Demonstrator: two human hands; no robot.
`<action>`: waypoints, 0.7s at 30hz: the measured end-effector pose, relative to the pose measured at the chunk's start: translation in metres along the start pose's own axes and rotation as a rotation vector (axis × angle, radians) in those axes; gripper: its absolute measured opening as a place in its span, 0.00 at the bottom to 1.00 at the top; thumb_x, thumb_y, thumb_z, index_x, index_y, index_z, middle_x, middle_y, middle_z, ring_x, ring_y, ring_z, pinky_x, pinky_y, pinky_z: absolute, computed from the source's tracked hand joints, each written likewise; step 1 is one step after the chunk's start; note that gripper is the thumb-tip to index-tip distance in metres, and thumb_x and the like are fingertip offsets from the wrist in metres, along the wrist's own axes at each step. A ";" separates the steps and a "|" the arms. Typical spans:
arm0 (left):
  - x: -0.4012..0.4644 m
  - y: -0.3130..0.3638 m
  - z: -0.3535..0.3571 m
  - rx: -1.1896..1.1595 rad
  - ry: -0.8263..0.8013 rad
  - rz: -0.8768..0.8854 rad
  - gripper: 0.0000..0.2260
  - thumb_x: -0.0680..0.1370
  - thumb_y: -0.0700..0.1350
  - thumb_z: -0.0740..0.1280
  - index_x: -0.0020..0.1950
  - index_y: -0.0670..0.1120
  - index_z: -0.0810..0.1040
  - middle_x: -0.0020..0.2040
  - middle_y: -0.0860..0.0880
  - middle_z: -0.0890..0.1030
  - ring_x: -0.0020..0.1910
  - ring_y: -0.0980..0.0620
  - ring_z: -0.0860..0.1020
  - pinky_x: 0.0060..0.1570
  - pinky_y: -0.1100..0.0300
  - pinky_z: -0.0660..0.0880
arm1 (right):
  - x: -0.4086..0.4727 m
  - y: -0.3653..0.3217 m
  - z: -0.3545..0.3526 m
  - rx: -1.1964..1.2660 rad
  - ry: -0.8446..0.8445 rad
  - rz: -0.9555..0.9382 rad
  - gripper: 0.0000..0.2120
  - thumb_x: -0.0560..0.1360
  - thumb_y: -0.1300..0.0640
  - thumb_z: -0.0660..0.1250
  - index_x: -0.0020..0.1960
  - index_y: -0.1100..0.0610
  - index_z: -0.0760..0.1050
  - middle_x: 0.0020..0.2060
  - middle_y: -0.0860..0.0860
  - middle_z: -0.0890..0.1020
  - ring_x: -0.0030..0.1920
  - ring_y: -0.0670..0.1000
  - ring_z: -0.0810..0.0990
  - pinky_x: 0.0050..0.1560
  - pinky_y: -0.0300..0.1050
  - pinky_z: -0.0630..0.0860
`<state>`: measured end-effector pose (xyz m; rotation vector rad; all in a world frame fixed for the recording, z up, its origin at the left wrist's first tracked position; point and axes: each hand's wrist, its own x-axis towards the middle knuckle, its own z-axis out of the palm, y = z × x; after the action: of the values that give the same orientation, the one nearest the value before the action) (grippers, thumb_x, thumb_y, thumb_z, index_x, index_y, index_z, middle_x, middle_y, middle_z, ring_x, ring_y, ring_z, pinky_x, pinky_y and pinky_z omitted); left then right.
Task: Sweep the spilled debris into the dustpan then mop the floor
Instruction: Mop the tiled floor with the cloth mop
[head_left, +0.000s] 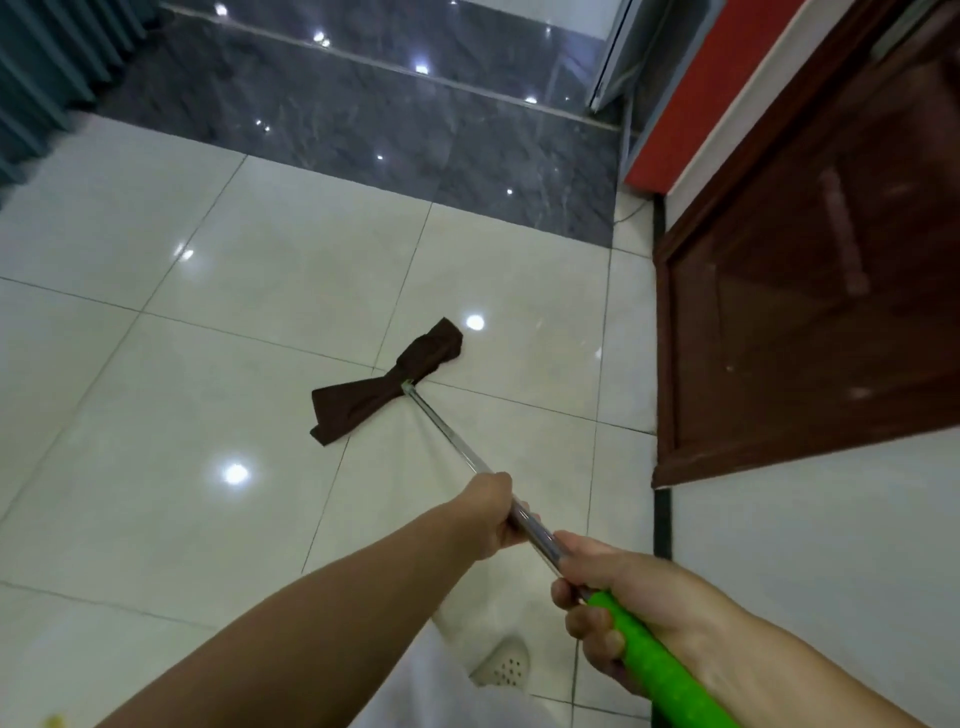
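Both hands gripped the mop's handle (447, 434): the left hand (491, 514), at centre frame, curled round the bare metal shaft, and the right hand (618, 608), lower right, clamped where the shaft met the green grip (654, 665). The dark brown mop cloth (384, 382) lay flat on the glossy white tile floor (156, 364) in mid-frame, near a dark wooden door (810, 291) at right. A white perforated shoe (504, 665) showed at the bottom.

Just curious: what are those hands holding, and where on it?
A mop: left hand grips its metal pole, right hand where the green grip begins.
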<state>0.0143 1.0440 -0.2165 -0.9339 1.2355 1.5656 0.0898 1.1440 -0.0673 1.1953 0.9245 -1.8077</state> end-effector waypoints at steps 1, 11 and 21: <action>-0.002 -0.009 0.015 0.021 -0.006 -0.015 0.10 0.82 0.44 0.52 0.57 0.39 0.66 0.41 0.43 0.72 0.35 0.48 0.76 0.23 0.59 0.75 | -0.009 0.002 -0.015 0.032 0.010 -0.001 0.14 0.78 0.67 0.59 0.59 0.54 0.75 0.28 0.57 0.73 0.18 0.48 0.66 0.16 0.31 0.64; -0.015 -0.076 0.149 0.089 -0.056 -0.091 0.10 0.82 0.45 0.54 0.53 0.39 0.67 0.40 0.42 0.73 0.36 0.47 0.76 0.24 0.56 0.74 | -0.067 0.008 -0.144 0.157 0.059 -0.003 0.14 0.78 0.67 0.58 0.56 0.55 0.79 0.28 0.58 0.73 0.19 0.48 0.65 0.15 0.33 0.63; 0.026 -0.032 0.149 0.063 0.028 0.028 0.10 0.82 0.42 0.53 0.42 0.40 0.66 0.34 0.43 0.70 0.30 0.49 0.71 0.17 0.64 0.73 | -0.013 -0.032 -0.144 0.061 0.012 -0.029 0.13 0.79 0.65 0.57 0.59 0.54 0.75 0.28 0.55 0.74 0.19 0.45 0.66 0.15 0.33 0.64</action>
<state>0.0326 1.1976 -0.2179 -0.9035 1.3154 1.5314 0.1212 1.2867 -0.0933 1.2376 0.9045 -1.8654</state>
